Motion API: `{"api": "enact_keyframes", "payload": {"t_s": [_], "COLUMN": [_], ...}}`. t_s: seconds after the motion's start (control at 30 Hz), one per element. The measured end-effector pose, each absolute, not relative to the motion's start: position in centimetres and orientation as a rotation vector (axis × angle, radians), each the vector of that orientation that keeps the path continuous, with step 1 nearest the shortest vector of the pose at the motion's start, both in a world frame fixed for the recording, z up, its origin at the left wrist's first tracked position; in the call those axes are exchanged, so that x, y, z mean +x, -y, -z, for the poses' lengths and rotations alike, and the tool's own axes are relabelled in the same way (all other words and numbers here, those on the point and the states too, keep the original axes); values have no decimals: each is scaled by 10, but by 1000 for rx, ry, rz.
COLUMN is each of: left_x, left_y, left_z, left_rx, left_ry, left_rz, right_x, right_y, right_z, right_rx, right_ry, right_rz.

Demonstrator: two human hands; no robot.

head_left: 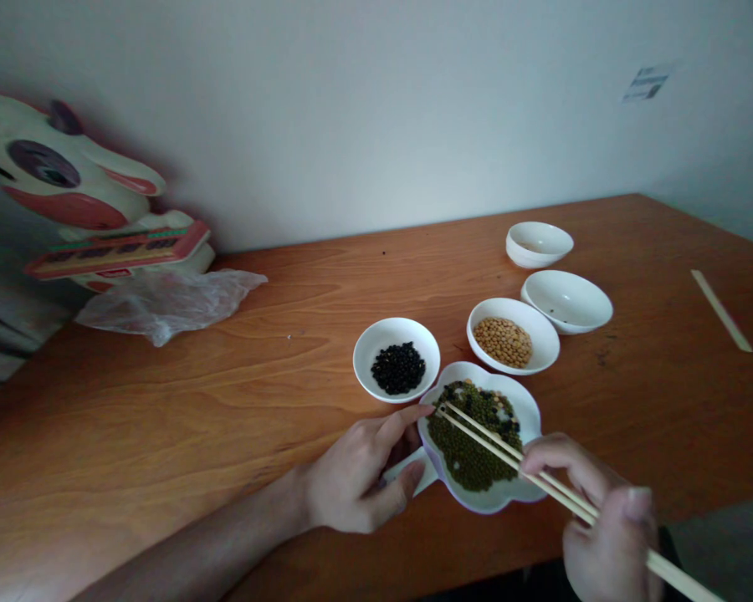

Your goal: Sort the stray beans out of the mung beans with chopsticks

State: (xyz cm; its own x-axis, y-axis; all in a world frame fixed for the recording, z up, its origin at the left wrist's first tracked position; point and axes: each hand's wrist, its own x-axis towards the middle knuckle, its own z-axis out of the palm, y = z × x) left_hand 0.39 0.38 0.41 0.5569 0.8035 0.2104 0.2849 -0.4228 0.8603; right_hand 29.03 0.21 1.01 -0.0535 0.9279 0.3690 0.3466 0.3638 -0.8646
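Note:
My right hand [602, 510] is closed round a pair of wooden chopsticks [499, 447]. Their tips are close together over the left side of a flower-shaped dish [530, 410], near a small dark speck; whether they pinch a bean I cannot tell. Green mung beans [470, 460] fill most of this dish, with black and tan beans mixed in towards its back. My left hand [370, 468] grips the dish's short handle between thumb and fingers, its index fingertip at the rim. Just behind stand a white bowl [364, 359] of black beans [398, 369] and another bowl [549, 334] of tan beans [503, 342].
Two more white bowls stand at the back right, the nearer one [571, 297] with a few dark specks, the farther one [540, 242] with something pale inside. A paper-wrapped stick [721, 311] lies far right. A plastic bag [169, 305] and a cow-shaped toy keyboard [119, 251] are at left.

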Motion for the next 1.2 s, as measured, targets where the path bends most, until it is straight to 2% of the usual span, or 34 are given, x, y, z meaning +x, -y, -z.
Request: {"api": "enact_keyframes", "payload": {"t_s": [0.97, 1.2], "left_x": [3, 5], "left_y": [-4, -4], "left_z": [-5, -6], "left_rx": [1957, 1952], "left_ry": [-872, -875], "left_rz": [-791, -809], "right_x": [295, 298], "right_y": [2, 0], "right_z": [-25, -22], "right_rx": [-1166, -1194], "right_ry": [1432, 1549], "right_rz": [-685, -707]}}
